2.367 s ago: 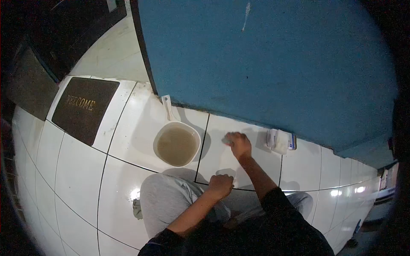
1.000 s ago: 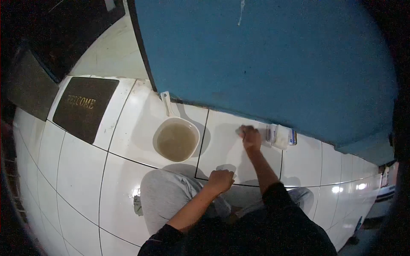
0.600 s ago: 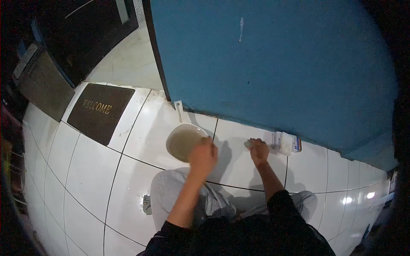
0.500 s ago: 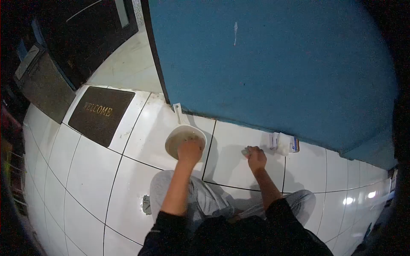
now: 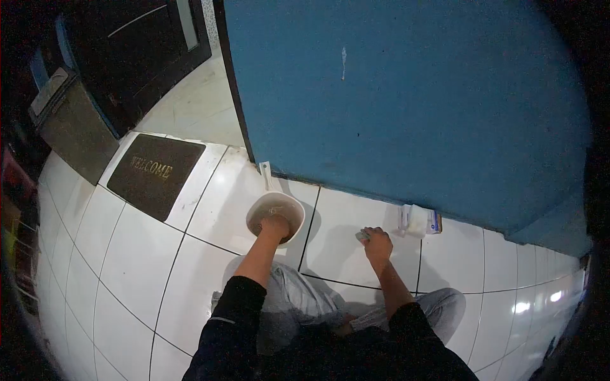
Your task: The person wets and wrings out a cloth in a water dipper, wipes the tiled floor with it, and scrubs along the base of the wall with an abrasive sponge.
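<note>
A white long-handled dipper (image 5: 298,209) with cloudy water stands on the tiled floor near the blue wall. My left hand (image 5: 274,227) is down inside it, its fingers hidden in the water. To the right, my right hand (image 5: 377,245) is closed around a small grey-green piece (image 5: 363,235) that sticks out at the fingertips, over a white tile. What the piece is cannot be made out. Beyond that hand, a white and blue package (image 5: 418,221) lies by the foot of the wall.
The blue wall (image 5: 394,108) rises in front. A dark mat lettered WELCOME (image 5: 155,174) lies at the left, near a dark door (image 5: 146,57). My crossed legs in grey trousers (image 5: 298,295) are close below. A small grey-green object (image 5: 215,300) shows beside my knee.
My left hand has moved from above my lap to the left and down into the dipper's water. My right hand has shifted right, still holding the small piece. The view has tilted slightly.
</note>
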`<move>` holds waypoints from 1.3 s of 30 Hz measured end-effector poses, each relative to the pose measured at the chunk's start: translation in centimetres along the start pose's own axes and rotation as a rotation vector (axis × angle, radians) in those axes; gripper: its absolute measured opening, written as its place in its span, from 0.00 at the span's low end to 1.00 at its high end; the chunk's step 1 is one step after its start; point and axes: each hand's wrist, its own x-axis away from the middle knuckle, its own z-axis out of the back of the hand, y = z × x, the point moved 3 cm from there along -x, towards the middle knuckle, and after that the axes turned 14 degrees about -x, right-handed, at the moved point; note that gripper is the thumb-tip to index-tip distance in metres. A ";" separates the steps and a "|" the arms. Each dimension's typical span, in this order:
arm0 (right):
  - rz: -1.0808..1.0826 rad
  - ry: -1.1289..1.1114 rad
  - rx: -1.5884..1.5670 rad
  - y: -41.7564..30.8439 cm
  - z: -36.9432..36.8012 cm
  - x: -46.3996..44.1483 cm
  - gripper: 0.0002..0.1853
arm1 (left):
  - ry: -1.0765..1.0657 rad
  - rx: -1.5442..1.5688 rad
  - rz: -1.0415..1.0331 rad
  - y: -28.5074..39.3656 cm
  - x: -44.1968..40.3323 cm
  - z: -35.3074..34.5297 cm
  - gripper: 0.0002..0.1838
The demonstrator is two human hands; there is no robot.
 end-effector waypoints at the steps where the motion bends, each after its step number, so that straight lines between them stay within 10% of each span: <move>1: -0.026 -0.009 -0.006 -0.2 0.2 0.0 0.17 | -0.031 0.026 0.028 0.0 0.2 0.1 0.20; 39: 0.001 0.056 0.004 0.1 0.0 0.3 0.17 | 0.152 0.104 -0.061 1.9 -0.4 -0.3 0.14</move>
